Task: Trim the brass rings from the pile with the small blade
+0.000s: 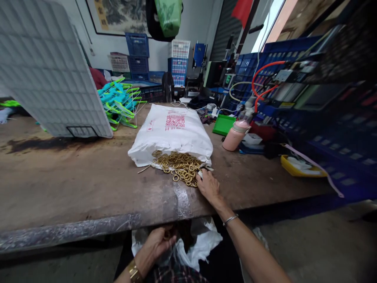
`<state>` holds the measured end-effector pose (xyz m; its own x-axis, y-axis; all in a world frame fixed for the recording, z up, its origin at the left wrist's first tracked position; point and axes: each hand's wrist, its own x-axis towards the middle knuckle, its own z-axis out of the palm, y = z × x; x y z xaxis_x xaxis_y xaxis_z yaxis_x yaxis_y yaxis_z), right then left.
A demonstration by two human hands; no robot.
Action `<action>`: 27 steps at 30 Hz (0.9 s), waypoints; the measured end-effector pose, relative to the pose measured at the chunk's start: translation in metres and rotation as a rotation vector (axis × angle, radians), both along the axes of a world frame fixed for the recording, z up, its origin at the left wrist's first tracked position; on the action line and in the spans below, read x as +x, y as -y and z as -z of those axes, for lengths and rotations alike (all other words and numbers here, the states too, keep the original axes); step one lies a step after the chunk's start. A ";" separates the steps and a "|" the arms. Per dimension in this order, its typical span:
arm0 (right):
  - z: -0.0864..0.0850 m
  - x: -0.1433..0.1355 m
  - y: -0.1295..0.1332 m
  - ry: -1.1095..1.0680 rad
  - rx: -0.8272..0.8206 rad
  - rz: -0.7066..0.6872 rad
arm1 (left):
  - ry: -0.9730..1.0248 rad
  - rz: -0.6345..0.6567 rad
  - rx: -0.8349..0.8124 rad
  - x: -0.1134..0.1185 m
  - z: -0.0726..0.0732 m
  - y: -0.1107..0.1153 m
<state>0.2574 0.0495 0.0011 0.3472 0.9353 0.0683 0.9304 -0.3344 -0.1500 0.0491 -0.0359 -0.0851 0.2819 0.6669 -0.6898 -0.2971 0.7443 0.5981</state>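
Note:
A heap of gold-coloured rings [179, 165] spills from the mouth of a white woven sack [165, 137] lying on the table. My right hand [209, 186] reaches to the right edge of the heap. Its fingers are bent and closed near a small whitish piece; what they grip is hidden. Below the table edge, my left hand [159, 243] is curled, with at least one gold ring showing between its fingers. Beside it, over the lap, spreads an open white bag [196, 245] with a dark inside whose contents I cannot make out.
A pale ribbed panel [59, 74] stands at left before teal-and-green plastic pieces [120, 102]. On the right are a pink bottle [235, 135], a green tray [224, 125], a yellow dish [303, 167] and blue crates [338, 153]. Clear tape covers the table's front edge [70, 232].

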 end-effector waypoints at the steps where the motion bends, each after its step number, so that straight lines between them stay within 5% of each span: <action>1: 0.000 -0.005 -0.002 0.003 0.003 -0.021 | 0.030 -0.067 -0.086 0.001 0.003 0.000; 3: 0.000 -0.016 -0.004 0.004 0.014 -0.058 | 0.087 -0.136 -0.192 0.002 0.009 0.001; 13: -0.002 -0.063 -0.019 -0.019 0.020 -0.232 | 0.082 -0.145 -0.115 -0.001 0.021 0.008; 22: -0.020 -0.053 -0.046 0.030 0.095 -0.549 | 0.108 -0.069 -0.089 -0.008 -0.016 0.027; 27: -0.019 -0.025 -0.081 0.022 0.070 -0.472 | 0.151 0.240 0.056 -0.017 -0.042 0.030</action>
<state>0.2322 0.1303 0.0205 -0.1169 0.9834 0.1390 0.9814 0.1359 -0.1359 0.0323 -0.0663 -0.0435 0.5329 0.6046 -0.5920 -0.2050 0.7710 0.6029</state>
